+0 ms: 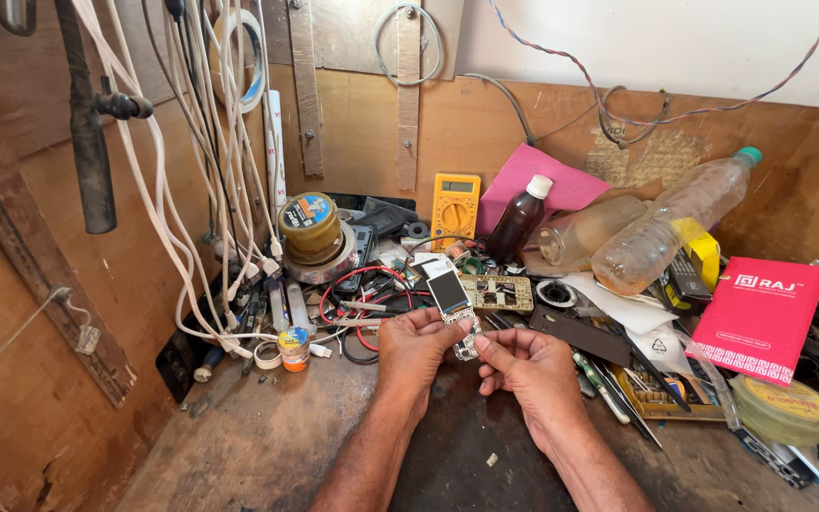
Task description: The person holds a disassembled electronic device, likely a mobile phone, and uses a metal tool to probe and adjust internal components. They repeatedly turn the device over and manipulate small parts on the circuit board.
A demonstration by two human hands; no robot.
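Note:
My left hand (416,349) and my right hand (528,368) meet over the workbench, both holding a small phone circuit board with its screen (453,294) attached. The screen end points away from me. Left thumb and fingers pinch the board's left edge near its lower half. The right thumb and forefinger grip its lower end. A red and black wire loop (357,318) lies just left of the left hand.
A yellow multimeter (455,207), dark brown bottle (518,218), two clear plastic bottles (675,223), a red booklet (760,318), a keypad board (498,293), tape rolls (313,232), a round tin (787,410) and hanging white cables (201,171) crowd the bench's back and sides.

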